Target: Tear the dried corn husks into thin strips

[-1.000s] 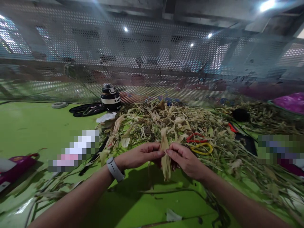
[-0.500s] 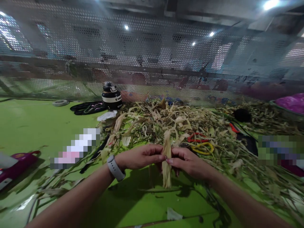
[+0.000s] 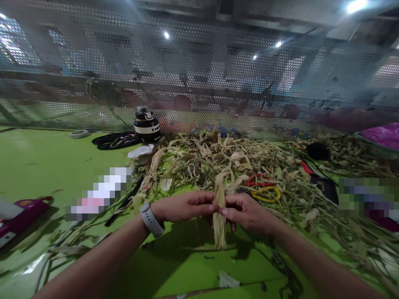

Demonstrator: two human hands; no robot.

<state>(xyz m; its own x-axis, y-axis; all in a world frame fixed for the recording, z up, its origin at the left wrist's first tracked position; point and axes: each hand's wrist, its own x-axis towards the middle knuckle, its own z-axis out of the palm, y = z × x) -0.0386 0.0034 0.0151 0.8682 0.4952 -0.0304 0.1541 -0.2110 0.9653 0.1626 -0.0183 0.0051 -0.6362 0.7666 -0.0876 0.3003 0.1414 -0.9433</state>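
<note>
A long, pale yellow strip of dried leaf, like corn husk (image 3: 220, 232), hangs upright between my two hands over the green tabletop (image 3: 174, 265). My left hand (image 3: 195, 204), with a grey watch on the wrist, pinches it from the left near its middle. From the right, my right hand (image 3: 245, 209) pinches the same strip, its thumb almost meeting the left thumb. A tiny dark bit shows between the thumb tips; I cannot make out what it is. Beyond the hands lies a heap of dried leaf strips (image 3: 199, 158).
A black bottle (image 3: 147, 126) stands before a perforated metal screen (image 3: 187, 70). Red-handled (image 3: 258, 180) and yellow-handled (image 3: 268, 194) tools lie in the leaves. A purple device (image 3: 26, 211) is at far left, a tape roll (image 3: 79, 134) behind it. White scrap (image 3: 229, 279) lies in front.
Hardly anything differs. The husk strip's lower end has shifted slightly down and right, while both hands keep their pinch in nearly the same place.
</note>
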